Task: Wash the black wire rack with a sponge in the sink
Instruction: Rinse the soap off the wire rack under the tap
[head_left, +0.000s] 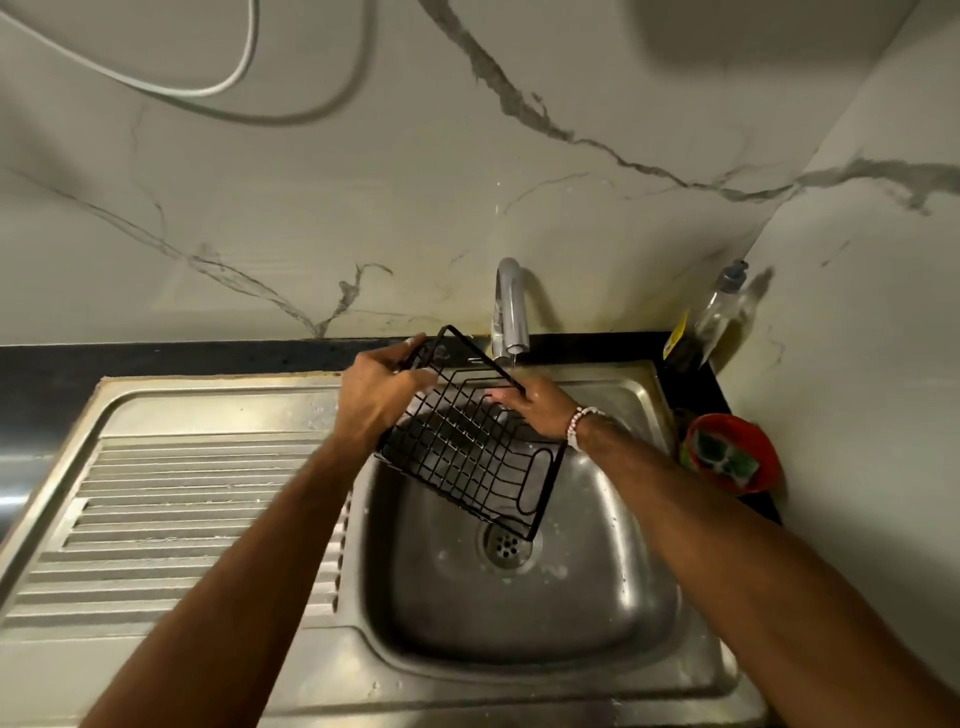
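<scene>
Rack: the black wire rack (470, 441) is hanging tilted over the sink basin (519, 613), its far corner lifted toward the faucet (510, 312) and its near corner dipping just above the drain (505, 545).
Left hand: the left hand (376, 387) is gripping the rack's far-left edge, fingers curling around the frame wire.
Right hand: the right hand (535, 408) is closing on the rack's right rim, thumb lying over the wires; a beaded bracelet (579, 423) is sitting on that wrist.
Water: a thin stream is running from the faucet spout onto the rack's upper edge beside the right hand.
Sponge: a green sponge (719, 460) is resting in a red bowl (737, 452) on the dark bench (156, 364), right of the basin and apart from both hands.
Drainboard: the ribbed steel drainboard (182, 519) is stretching out left of the basin.
Bottle: a clear pump bottle (724, 306) is leaning in the corner behind the bowl.
Wall: a white cable (208, 88) is looping across the marbled wall.
</scene>
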